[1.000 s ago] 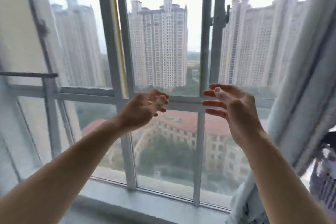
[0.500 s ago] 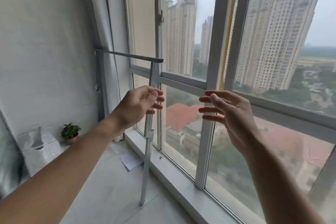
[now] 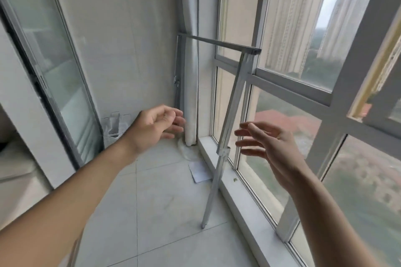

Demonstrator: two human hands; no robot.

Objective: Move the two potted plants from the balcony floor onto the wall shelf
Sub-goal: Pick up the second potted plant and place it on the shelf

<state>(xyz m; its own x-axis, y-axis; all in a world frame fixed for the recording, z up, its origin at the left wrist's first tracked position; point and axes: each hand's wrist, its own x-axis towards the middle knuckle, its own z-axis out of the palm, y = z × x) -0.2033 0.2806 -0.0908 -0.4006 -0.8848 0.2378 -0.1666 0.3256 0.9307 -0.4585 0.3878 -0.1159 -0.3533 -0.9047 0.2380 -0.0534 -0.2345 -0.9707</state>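
- Both hands are out in front with nothing in them: left hand (image 3: pixel 155 127) loosely curled, right hand (image 3: pixel 267 144) with fingers spread.
- Can't see either pot right now, the left hand may be covering that far corner. No proper shelf visible either.
- That metal rack (image 3: pixel 227 119) leans between the hands, its leg on the floor (image 3: pixel 152 212) near the sill (image 3: pixel 234 184).
- Risk, I'd guess: reaching past could knock the rack over, or a foot slips on the paper (image 3: pixel 198 172).

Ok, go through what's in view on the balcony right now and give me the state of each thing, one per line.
left hand: empty, fingers loosely curled, held in the air
right hand: empty, fingers spread, held in the air
metal rack: unfolded, top bar out from the wall, leg on the floor
paper sheet: lying flat on the floor
windows: look closed
potted plants: not in view
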